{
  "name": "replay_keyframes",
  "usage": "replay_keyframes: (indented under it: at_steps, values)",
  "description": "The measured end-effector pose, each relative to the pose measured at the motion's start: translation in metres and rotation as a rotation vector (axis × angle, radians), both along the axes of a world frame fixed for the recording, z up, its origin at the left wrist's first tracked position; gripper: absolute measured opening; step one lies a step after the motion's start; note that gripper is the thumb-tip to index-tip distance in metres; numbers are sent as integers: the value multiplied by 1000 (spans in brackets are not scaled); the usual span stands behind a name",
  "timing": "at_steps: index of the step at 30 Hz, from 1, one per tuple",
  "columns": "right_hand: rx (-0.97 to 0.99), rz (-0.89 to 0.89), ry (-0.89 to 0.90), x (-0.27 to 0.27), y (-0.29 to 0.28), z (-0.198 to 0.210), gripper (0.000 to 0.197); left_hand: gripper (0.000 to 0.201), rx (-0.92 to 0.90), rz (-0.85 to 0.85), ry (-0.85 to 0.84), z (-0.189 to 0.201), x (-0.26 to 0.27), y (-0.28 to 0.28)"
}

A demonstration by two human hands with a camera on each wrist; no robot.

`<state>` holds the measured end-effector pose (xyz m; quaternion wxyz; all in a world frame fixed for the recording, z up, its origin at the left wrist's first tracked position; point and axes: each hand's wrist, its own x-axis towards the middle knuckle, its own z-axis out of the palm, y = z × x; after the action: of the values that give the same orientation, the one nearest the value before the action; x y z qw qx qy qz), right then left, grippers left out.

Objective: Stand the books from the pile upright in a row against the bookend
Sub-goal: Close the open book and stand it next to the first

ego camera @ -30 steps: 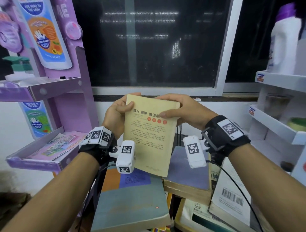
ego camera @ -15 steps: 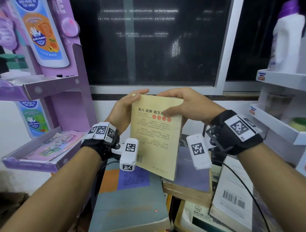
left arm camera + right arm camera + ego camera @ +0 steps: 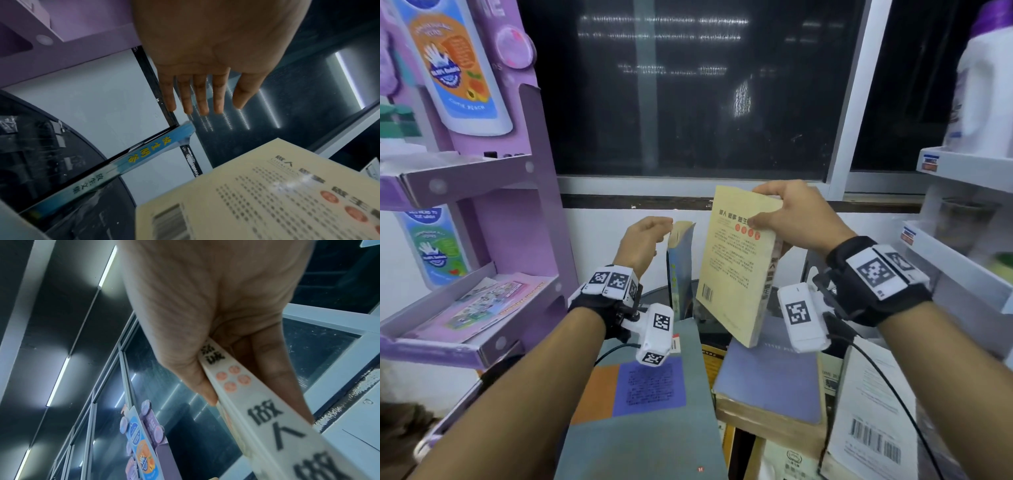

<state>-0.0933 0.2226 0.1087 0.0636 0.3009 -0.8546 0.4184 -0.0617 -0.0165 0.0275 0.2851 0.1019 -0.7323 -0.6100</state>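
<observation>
My right hand grips a yellow paperback by its top corner, thumb on the back cover, and holds it upright and tilted in the air above the pile. In the right wrist view the thumb and fingers pinch its spine. Just left of it a blue book stands upright on the dark round table, with a thin dark upright edge along its left side. My left hand hovers by the blue book's top; its fingers are straight and hold nothing.
Flat books lie below my wrists: a grey-green one, a lavender one and a white one with a barcode. A purple display stand is close on the left. White shelves stand on the right, and a dark window behind.
My left hand let go of the yellow book and moved left to the blue book's top. The right hand alone carried the yellow book rightwards and turned it more edge-on.
</observation>
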Motion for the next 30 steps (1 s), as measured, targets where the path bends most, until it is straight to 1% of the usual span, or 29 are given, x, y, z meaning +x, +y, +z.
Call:
replay_keyframes:
  at_steps: [2,4,9,15,19,23,30]
  values:
    - [-23,-30,4,-8,-7,-4,23,17,5,14,-24,-7,-11,-2]
    - [-28,-63,27,-15,-16,-8,21,18,15,11,-47,-13,-20,-3]
    - [2,-104,84,-38,-47,-22,34,28,36,11,-95,-25,-35,-5]
    - [-25,-99,63,-56,-84,-43,39,19,97,1,-96,-35,-42,-13]
    - [-31,-98,59,-65,-105,-58,42,20,159,-48,-88,-37,-40,-19]
    - [34,-112,52,-70,-125,-75,49,22,158,-78,-72,-36,-39,-21]
    - [93,-39,19,-80,-143,-94,59,24,186,-115,-43,-39,-38,-25]
